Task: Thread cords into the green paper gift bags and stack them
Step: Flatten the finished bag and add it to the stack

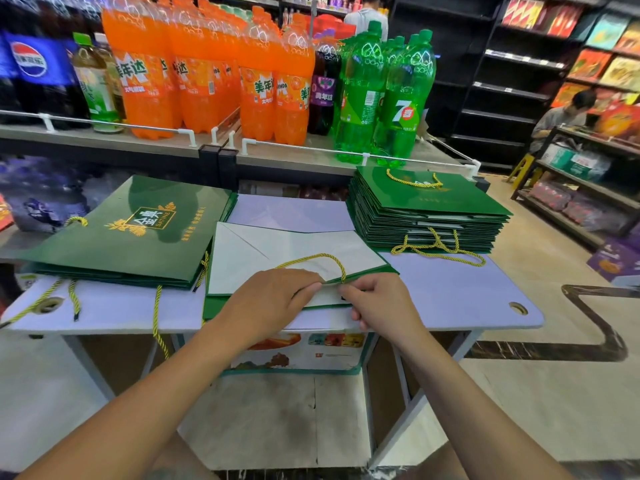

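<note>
Green bag [277,247] flat at table [450,292] centre, white inner face up. Left hand [270,299] and right hand [377,299] pinch top rim. Yellow cord [311,259] looped above rim. Paper light, stiff, creases easily; cord limp, grip near tip. Finished stack [426,216] far right.

Single head-worn wide-angle view, looking forward and down from above the person's forearms. Close on the counter [450,296] at mid-frame, near enough to reach; shelf of soda bottles [214,74] right behind it, store aisle stretching away at right. Edges bend from lens distortion.
</note>
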Demonstrator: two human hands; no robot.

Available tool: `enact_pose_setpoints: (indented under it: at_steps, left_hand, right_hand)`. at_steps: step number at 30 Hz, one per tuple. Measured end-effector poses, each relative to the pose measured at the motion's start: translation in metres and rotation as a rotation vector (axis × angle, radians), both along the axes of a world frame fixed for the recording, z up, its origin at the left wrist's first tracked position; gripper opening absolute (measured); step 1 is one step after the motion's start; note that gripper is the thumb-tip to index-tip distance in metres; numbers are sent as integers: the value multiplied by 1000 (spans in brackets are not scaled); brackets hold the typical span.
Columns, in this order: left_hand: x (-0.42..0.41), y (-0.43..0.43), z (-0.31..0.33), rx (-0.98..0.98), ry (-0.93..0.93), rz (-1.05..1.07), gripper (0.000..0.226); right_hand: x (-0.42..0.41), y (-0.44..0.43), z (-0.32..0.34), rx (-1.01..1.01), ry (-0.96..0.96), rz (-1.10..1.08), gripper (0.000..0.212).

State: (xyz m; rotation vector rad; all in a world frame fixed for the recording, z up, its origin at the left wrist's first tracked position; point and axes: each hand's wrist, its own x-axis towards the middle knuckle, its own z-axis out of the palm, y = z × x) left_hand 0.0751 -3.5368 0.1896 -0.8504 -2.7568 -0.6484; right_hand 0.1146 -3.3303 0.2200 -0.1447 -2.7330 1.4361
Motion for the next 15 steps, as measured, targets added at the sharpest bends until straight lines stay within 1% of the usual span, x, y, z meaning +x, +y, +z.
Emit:
enact_pose_setpoints:
  at_steps: [2, 4, 6, 8, 10, 11, 13, 15]
  left_hand:
    - [0, 0, -1, 5, 20, -3, 49]
    - [-2, 0, -2, 9, 28, -7, 53]
    - [-3, 0, -5, 19, 35, -18, 52]
    - [-3, 0, -4, 20, 43, -31, 46]
    - [-3, 0, -3, 27, 40, -33, 41]
    - [-2, 0, -2, 45, 26, -26, 40]
    - [-2, -2, 1, 151, 20, -21, 37]
    - [-2, -4, 11, 238, 64, -12, 28]
  right_hand:
    - [-1, 1, 0, -54, -53, -17, 23]
    - [-1, 3, 3, -129, -99, -7, 22]
    - [0, 4, 5, -187, -128, 74, 23]
    - [2, 2, 6, -187, -132, 172, 31]
    - [3, 3, 6, -104, -57, 172, 42]
    - [3, 5, 6, -44, 29, 134, 46]
    - [4, 12, 3, 112, 224, 44, 48]
    - [7, 16, -1, 294, 356, 24, 44]
